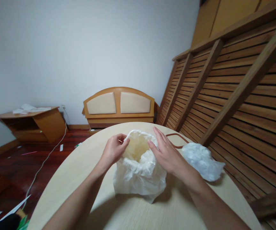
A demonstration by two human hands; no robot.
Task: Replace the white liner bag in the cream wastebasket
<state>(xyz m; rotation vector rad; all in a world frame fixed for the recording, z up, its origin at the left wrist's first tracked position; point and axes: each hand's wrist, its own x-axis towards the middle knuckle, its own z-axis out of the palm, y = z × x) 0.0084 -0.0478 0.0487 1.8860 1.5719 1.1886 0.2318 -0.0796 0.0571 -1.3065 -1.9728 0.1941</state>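
Observation:
A white plastic bag point(140, 180) stands open-mouthed on the round pale table point(80, 179), its rim folded outward and some crumpled plastic inside. At the left of its mouth, my left hand point(114, 147) pinches the rim between thumb and curled fingers. On the opposite side my right hand point(165, 151) lies against the rim, with its fingers stretched out and the thumb apart at the inner edge. Whatever holds the bag's shape underneath is hidden by the plastic.
A crumpled translucent bag point(201, 161) lies on the table's right side, beside a brown loop point(177, 135). Slatted wooden panels point(224, 95) lean at the right. Behind stand a headboard point(118, 105) and, at left, a low cabinet point(44, 124). A cable point(45, 159) crosses the floor.

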